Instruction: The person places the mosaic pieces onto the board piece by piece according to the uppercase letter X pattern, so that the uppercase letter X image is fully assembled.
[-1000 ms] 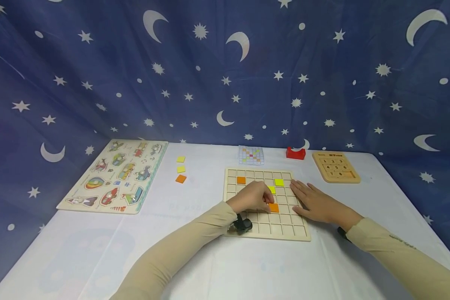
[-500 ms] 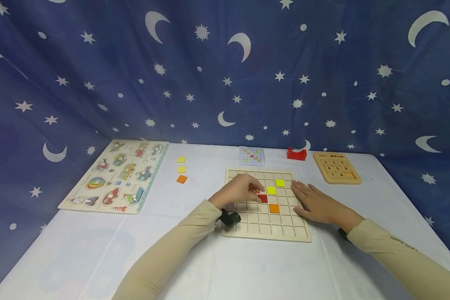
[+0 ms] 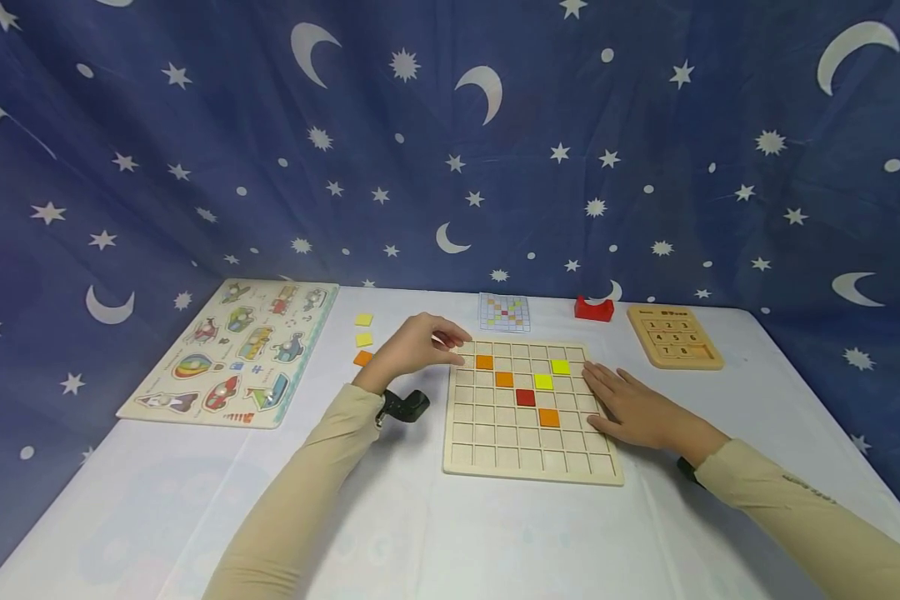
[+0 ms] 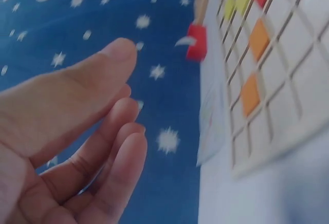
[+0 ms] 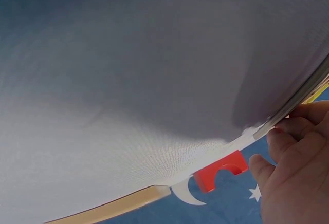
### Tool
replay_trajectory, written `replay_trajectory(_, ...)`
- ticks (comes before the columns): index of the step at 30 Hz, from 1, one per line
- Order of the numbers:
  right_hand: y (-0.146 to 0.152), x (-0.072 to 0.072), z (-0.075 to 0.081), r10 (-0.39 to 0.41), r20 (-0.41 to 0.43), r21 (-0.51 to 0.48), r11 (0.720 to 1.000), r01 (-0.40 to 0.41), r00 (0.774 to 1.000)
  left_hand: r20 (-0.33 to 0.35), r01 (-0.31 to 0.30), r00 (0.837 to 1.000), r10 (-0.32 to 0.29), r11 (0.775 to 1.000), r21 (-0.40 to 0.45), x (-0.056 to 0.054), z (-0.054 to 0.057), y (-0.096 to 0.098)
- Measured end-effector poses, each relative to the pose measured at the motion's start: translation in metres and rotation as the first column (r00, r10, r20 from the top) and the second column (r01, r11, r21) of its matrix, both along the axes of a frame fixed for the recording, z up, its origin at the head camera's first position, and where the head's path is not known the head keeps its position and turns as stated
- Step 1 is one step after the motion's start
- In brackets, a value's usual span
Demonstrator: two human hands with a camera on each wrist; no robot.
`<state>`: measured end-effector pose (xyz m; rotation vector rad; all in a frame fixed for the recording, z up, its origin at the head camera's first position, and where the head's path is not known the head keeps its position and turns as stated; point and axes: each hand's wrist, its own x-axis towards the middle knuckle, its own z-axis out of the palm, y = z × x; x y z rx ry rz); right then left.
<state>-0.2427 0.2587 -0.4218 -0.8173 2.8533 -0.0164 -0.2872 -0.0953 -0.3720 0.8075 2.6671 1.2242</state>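
My left hand (image 3: 420,343) hovers over the far left corner of the wooden grid board (image 3: 495,457), fingers loosely bent and holding nothing; the left wrist view shows a gap between its thumb (image 4: 121,52) and fingers. On the board lie orange tiles (image 3: 504,380), a red tile (image 3: 525,398) and yellow tiles (image 3: 543,382), set along two diagonals. My right hand (image 3: 630,408) rests along the board's right edge with its fingers extended. Left of the board, two loose yellow tiles (image 3: 363,340) lie on the table, and an orange tile (image 3: 362,358) is partly hidden behind my left wrist.
A pattern card (image 3: 504,312) lies behind the board, with a red arched block (image 3: 594,309) to its right. Farther right is a wooden number puzzle (image 3: 675,337). A picture puzzle board (image 3: 228,354) fills the table's left side. A starry cloth (image 3: 390,125) hangs behind.
My left hand has moved off the middle of the board to the left and away from me, uncovering the red tile and an orange tile. My right hand stays in place.
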Motion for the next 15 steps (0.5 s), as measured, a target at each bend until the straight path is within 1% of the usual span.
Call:
replay_trajectory(4, 0.000, 0.001, 0.001, 0.001, 0.001, -0.002, 1.000, -0.001, 1.000, -0.033, -0.052, 0.998, 0.052, 0.999, -0.001, -0.006, 0.003, -0.023)
replay_trajectory(6, 0.000, 0.001, 0.001, 0.002, 0.000, 0.000, 1.000, -0.002, 1.000, -0.034, -0.077, 0.996, 0.077, 0.997, 0.001, -0.007, 0.004, -0.033)
replay_trajectory(11, -0.001, 0.001, 0.001, 0.002, 0.000, 0.002, 1.000, -0.002, 1.000, -0.001, -0.124, 0.992, 0.124, 0.992, 0.007, -0.011, 0.003, -0.058)
replay_trajectory(15, 0.000, 0.000, 0.001, -0.001, 0.000, 0.003, 1.000, 0.001, 1.000, 0.030, -0.168, 0.985, 0.168, 0.986, -0.012, -0.014, -0.004, -0.073)
